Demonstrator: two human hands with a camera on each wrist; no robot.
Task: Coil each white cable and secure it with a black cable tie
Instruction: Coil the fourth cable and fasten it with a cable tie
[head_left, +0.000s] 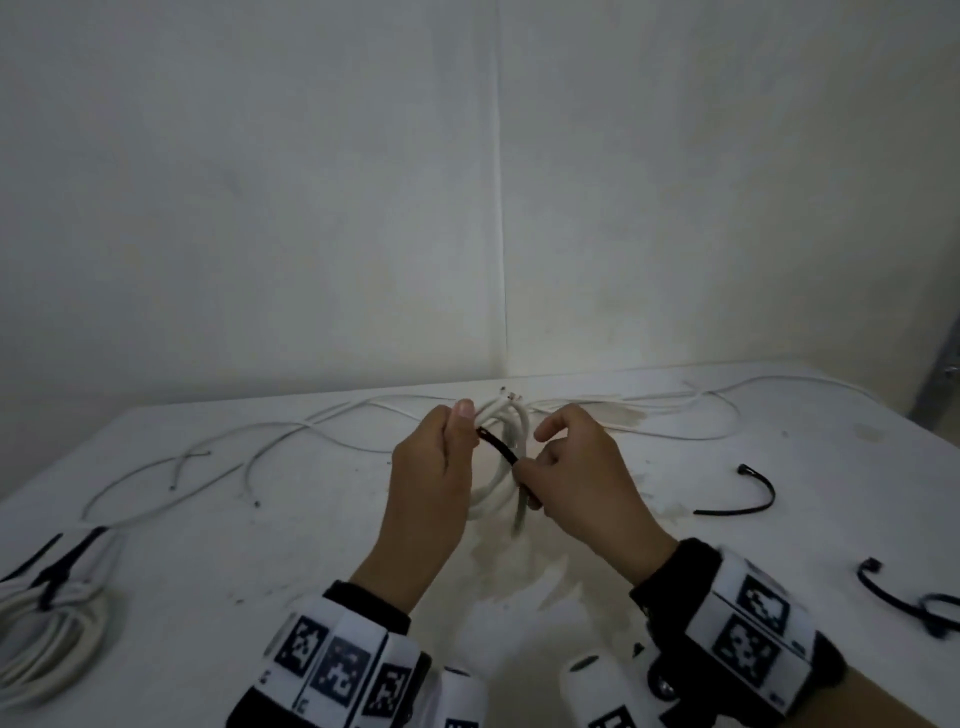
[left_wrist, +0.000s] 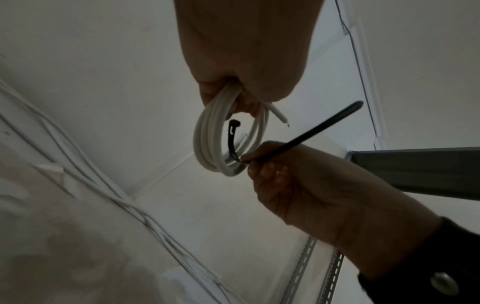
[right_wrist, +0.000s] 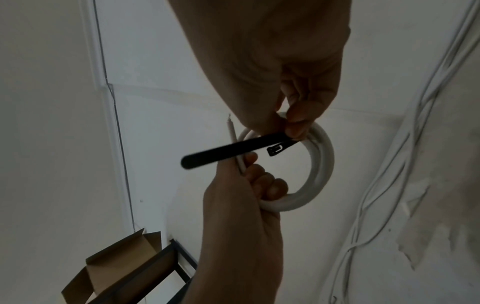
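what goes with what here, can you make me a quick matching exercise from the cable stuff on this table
Things:
1. coil in the hands
2. bundled coil
3. loose cables
4. curved spare tie

States:
a. lying alone on the table, to the right
b. uncoiled, spread along the far side
c. tie wrapped round it but not yet fastened
d. already tied, near left edge

Pairs: 1-c, 2-d, 3-b, 4-a

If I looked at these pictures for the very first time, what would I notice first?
Probably the two hands held up over the middle of the table: the left hand grips a coiled white cable, and the right hand pinches a black cable tie looped around the coil. Next, an already tied coil at the table's near left edge, and loose white cables trailing behind.
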